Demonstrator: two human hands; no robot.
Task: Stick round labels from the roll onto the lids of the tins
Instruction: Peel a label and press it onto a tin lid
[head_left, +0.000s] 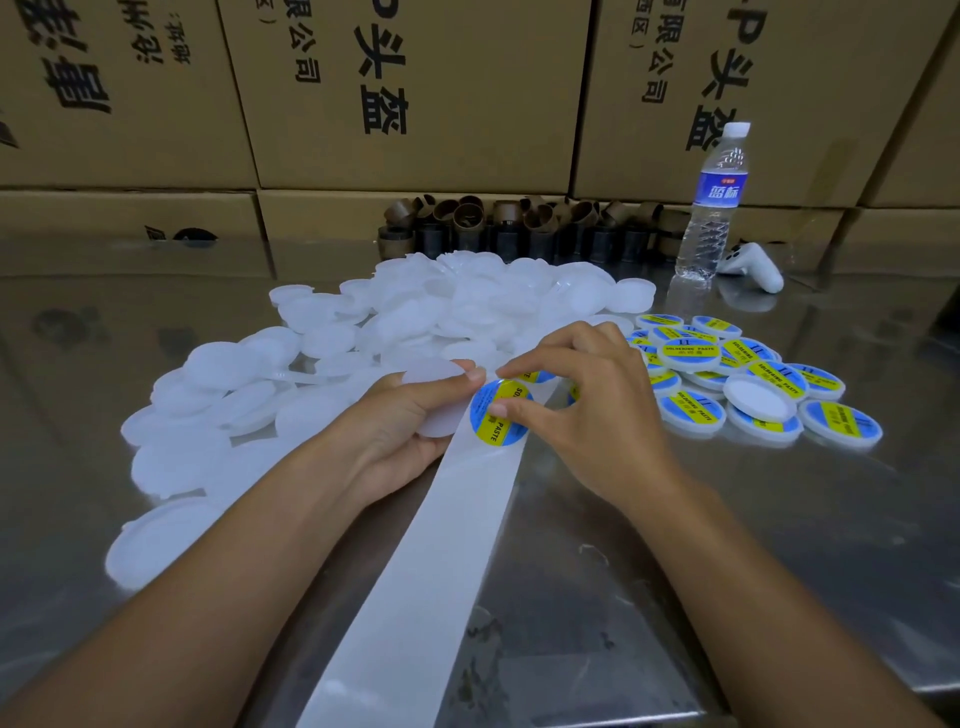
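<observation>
Steel table (727, 519): left hand (400, 431) grips a blank lid (434, 387) at the strip's (441, 545) left edge; right hand (587, 410) pinches a label (506, 428) on the strip, beside it.

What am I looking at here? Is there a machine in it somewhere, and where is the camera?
There is no machine. These are a person's two bare hands, filmed by one camera worn on the head, looking forward and down. The left hand holds a blank white lid. The right hand pinches a round label, blue and yellow, on the white backing strip that runs toward the viewer. On the metal table, plain lids are heaped at the left and labelled lids at the right. Behind them stand a water bottle, brown cardboard cores and cardboard boxes.
</observation>
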